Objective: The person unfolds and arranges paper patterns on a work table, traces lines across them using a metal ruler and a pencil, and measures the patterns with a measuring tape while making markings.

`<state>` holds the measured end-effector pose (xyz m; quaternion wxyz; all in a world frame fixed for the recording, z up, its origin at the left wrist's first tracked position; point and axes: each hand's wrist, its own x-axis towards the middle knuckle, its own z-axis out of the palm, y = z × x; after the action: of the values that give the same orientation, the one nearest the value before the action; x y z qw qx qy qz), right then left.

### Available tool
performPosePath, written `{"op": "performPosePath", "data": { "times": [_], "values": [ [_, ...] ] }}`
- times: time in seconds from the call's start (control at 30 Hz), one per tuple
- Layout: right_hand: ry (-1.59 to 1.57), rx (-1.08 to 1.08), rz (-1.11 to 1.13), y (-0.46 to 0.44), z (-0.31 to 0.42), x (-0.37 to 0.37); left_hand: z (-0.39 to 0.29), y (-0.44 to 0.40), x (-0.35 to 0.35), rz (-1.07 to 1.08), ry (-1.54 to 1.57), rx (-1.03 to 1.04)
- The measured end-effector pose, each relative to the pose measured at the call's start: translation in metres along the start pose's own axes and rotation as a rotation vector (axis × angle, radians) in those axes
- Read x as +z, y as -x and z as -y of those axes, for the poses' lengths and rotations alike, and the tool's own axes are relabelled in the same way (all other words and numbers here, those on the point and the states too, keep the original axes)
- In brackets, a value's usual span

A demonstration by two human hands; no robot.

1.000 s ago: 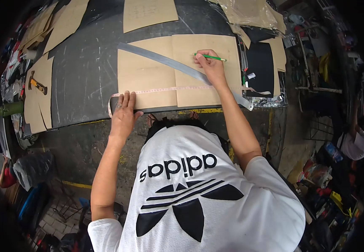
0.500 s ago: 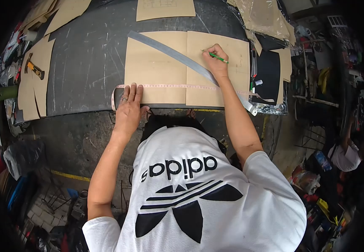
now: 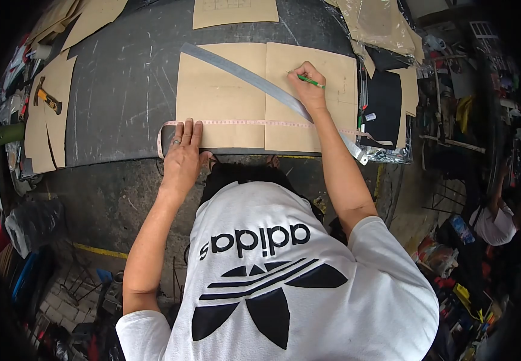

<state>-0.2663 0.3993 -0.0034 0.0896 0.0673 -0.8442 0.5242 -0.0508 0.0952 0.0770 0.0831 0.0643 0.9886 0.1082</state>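
A tan sheet of card with a vertical fold line lies on the dark tabletop. My right hand grips a green pencil over the sheet's right half, its tip at or close to the surface. My left hand rests flat at the sheet's lower left corner, fingers stretched over a pink measuring tape. The tape runs across the lower part of the sheet, passing under my right forearm. A long metal ruler lies diagonally from the upper left of the sheet to the table's near edge, partly hidden by that forearm.
A yellow-and-black utility knife and a hammer lie on card pieces at the left. Another card sheet with drawn lines lies at the far side. Black material and plastic-wrapped card are at the right. Another person is at far right.
The pencil and my right hand have shifted very slightly. My left hand stays flat on the tape, and the whole view has moved a little.
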Motion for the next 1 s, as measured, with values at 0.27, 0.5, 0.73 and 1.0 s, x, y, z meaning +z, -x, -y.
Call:
{"op": "performPosePath", "data": {
  "times": [0.27,0.5,0.73,1.0],
  "values": [
    [0.067,0.001,0.031,0.0003,-0.0005,-0.0012,-0.0031,-0.0009,-0.0058,0.005,0.036,-0.003],
    [-0.051,0.017,0.015,0.0023,0.0050,0.0026,-0.0013,0.0004,-0.0014,-0.008,0.049,-0.009],
    [-0.006,0.027,-0.017,0.0015,0.0042,-0.0010,-0.0037,-0.0012,-0.0004,0.007,0.063,-0.001],
    [0.005,0.024,-0.007,0.0012,0.0083,-0.0011,-0.0017,0.0007,0.0009,-0.001,0.025,-0.004]
  ]
}}
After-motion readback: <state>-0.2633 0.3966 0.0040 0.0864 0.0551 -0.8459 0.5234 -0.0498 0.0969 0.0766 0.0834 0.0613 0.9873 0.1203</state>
